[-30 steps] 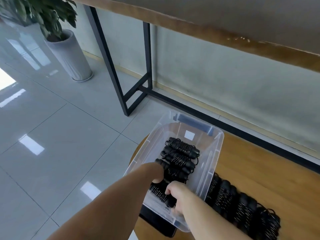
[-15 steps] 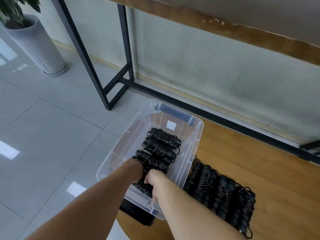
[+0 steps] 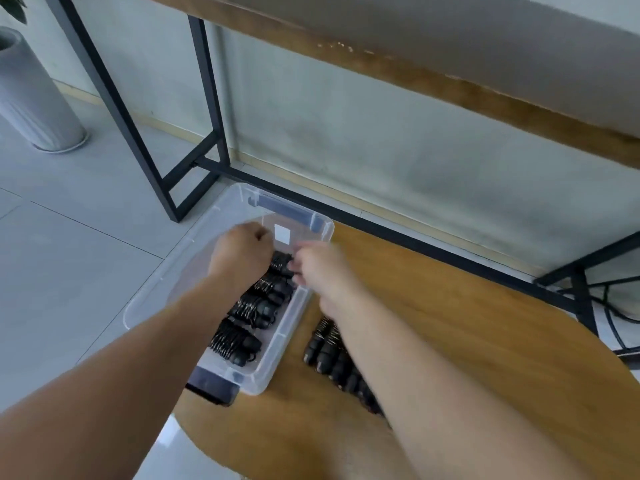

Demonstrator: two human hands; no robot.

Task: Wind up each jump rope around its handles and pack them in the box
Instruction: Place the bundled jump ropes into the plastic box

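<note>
A clear plastic box [image 3: 147, 289] sits at the left edge of a round wooden table [image 3: 467, 341]. Inside it lies a row of wound black jump ropes [image 3: 254, 308], and the nearest bundle [image 3: 235, 341] lies free. Both hands are at the far end of the box. My left hand [image 3: 240, 252] curls over the left end of the farthest bundle [image 3: 281, 263], and my right hand [image 3: 320, 268] pinches its right end. More wound ropes [image 3: 323, 348] lie on the table right of the box, partly hidden by my right forearm.
A dark flat object [image 3: 213, 389] sticks out under the box's near end. A black metal table frame [image 3: 207, 98] stands behind the box, with a wooden top above. A grey planter [image 3: 31, 98] is on the tiled floor at the far left.
Both hands let go of the bundle at the near end of the box and moved to the far end, onto the farthest bundle. The view shifted closer and to the right.
</note>
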